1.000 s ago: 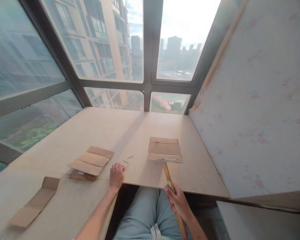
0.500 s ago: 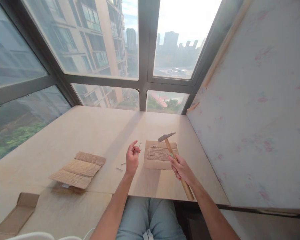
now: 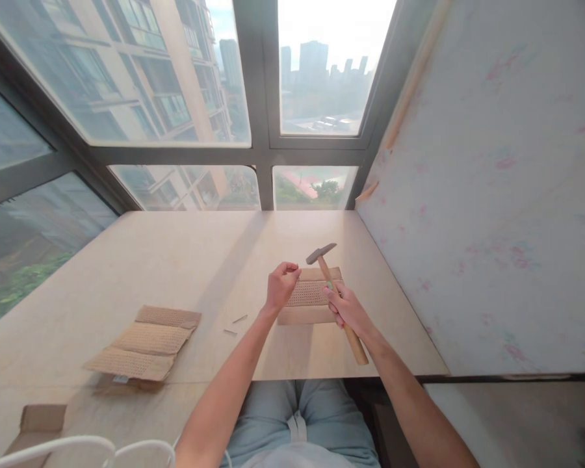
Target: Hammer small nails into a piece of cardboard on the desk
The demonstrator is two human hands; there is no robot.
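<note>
My left hand (image 3: pixel 281 283) is closed in a pinch just above the left edge of a folded, perforated cardboard piece (image 3: pixel 313 296) on the wooden table (image 3: pixel 195 260). The thin nail it pinches hardly shows between the fingers. My right hand (image 3: pixel 345 309) grips the wooden handle of a hammer (image 3: pixel 327 270). The hammer's metal head is raised over the cardboard's far edge, to the right of my left hand. Two loose nails (image 3: pixel 236 324) lie on the table to the left of my left forearm.
A stack of perforated cardboard sheets (image 3: pixel 143 343) lies at the near left, and a smaller cardboard piece (image 3: pixel 36 422) sits at the bottom-left corner. A white curved rail (image 3: pixel 78 447) shows at the bottom edge. A pale board wall (image 3: pixel 492 195) closes the right side; windows stand behind.
My left hand picked a nail up from the table and moved right to the perforated cardboard. My right hand lifted the hammer off the cardboard and holds it raised.
</note>
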